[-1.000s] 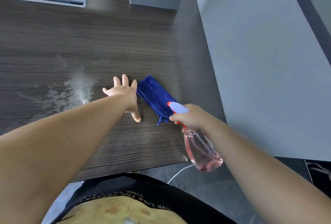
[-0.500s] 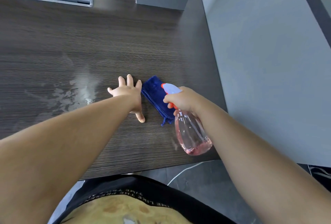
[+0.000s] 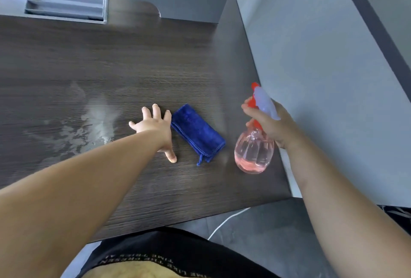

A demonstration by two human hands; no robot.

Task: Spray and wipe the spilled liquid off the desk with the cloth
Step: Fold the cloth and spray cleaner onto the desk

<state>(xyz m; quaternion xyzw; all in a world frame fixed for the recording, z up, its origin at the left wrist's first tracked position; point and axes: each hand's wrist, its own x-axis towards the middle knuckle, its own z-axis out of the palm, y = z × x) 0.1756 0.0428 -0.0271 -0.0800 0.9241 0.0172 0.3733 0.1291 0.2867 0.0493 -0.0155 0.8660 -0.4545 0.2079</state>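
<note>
Right hand [image 3: 269, 124] wrapped round spray bottle [image 3: 253, 155] at right edge of desk [image 3: 155, 66]; spill [image 3: 97, 126] sits well left, past cloth [image 3: 198, 133] and the flat, spread, empty left hand [image 3: 153, 124], which is nearer it.

I see folded blue cloth [image 3: 196, 132] flat on dark table [image 3: 155, 66]; whitish spill [image 3: 93, 126] well left of it; pink spray bottle [image 3: 253, 153] upright in my right hand [image 3: 270, 123].

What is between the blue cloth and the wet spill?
The left hand rests flat on the desk, right between the cloth and the spill. Nothing else visible lies between them.
</note>
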